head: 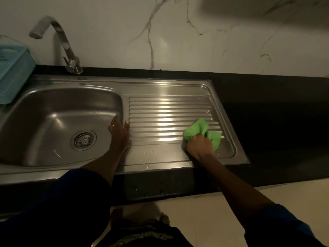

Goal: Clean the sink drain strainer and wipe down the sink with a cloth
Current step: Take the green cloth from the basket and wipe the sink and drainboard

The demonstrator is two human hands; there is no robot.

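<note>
On the far left a blue basket [12, 72] sits at the edge of the sink [160, 86]. Just right of it the tap [58, 41] bends over the bowl. No water runs from it.

Down in the bottom of the bowl sits the drain strainer [83, 139]. It is in its hole and looks fairly clean, though the light is dim, so I cannot be sure.

Next comes the left hand [119, 132]. It rests on the ridge between the bowl and the ribbed draining board [169, 118]. Its fingers [114, 122] are spread flat and hold nothing. It looks like a prop to lean on. That is good, and it should stay there so the body is steady.

In front of the ribs, on the near flat strip, are little water drops [151, 155]. I think these need wiping too.

On the right part of the board is the right hand [200, 146]. Its fingers are closed tight around a bunched green cloth [197, 129], pressing it down on the ribs.

To do this step well, I would rub along the ribs, side to side, not across them. That way the cloth gets into the grooves. Opening the cloth flatter would cover more steel. Push the water toward the bowl on the left so it drains away. Then do the near strip and the rim by the dark table [267, 122].
</note>
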